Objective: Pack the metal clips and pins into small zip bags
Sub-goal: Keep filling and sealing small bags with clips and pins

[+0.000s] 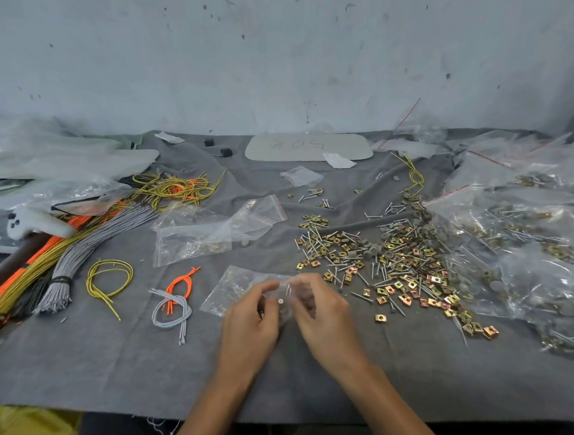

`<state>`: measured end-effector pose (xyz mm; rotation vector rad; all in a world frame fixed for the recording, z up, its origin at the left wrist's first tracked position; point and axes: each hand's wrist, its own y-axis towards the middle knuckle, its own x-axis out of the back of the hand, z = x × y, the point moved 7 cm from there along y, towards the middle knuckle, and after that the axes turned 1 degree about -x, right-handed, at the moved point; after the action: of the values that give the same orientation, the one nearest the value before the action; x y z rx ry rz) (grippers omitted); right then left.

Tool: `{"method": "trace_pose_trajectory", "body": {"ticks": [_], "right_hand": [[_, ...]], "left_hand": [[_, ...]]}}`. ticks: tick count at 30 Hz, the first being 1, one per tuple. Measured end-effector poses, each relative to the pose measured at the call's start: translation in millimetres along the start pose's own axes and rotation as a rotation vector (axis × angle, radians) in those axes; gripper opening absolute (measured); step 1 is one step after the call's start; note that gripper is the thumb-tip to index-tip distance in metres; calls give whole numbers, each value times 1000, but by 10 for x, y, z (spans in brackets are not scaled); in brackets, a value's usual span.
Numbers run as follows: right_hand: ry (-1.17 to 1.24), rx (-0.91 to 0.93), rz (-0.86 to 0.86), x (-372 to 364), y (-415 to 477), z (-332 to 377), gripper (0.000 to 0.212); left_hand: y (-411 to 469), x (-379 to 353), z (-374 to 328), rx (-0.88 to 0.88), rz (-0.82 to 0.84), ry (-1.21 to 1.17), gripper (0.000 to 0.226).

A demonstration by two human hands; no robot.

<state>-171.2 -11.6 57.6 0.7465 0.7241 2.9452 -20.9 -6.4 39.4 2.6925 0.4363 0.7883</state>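
Bag [229, 290] pinched by left hand [249, 326], right hand [325, 317].

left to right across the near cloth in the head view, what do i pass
yellow wire loop, grey and orange wire bunch, left hand, right hand, both holding a small zip bag, loose pile of clips and pins, filled bags

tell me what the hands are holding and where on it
A small clear zip bag, pinched at its near end between the left hand and right hand.

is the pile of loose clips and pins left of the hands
No, the pile lies right of the right hand, farther from the left hand.
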Motion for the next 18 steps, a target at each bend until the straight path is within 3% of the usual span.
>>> {"method": "trace_pose_trajectory", "body": {"ticks": [3,7,11,16,18], "right_hand": [[-280,-38,-75,182,71,-113,12],[-549,-150,46,147,92,-264,19],[-566,-141,52,146,93,-235,15],[-333,-38,-126,276,4,-89,9],[-387,-33,-68,249,23,-113,14]], "left_hand": [[5,-2,-10,-9,-13,-4,26],[-4,1,-12,-22,-15,-10,24],[-10,-1,-27,-11,-5,-20,31],[-7,4,-7,-3,-11,-12,34],[-1,4,-11,-8,-11,-7,33]]}}
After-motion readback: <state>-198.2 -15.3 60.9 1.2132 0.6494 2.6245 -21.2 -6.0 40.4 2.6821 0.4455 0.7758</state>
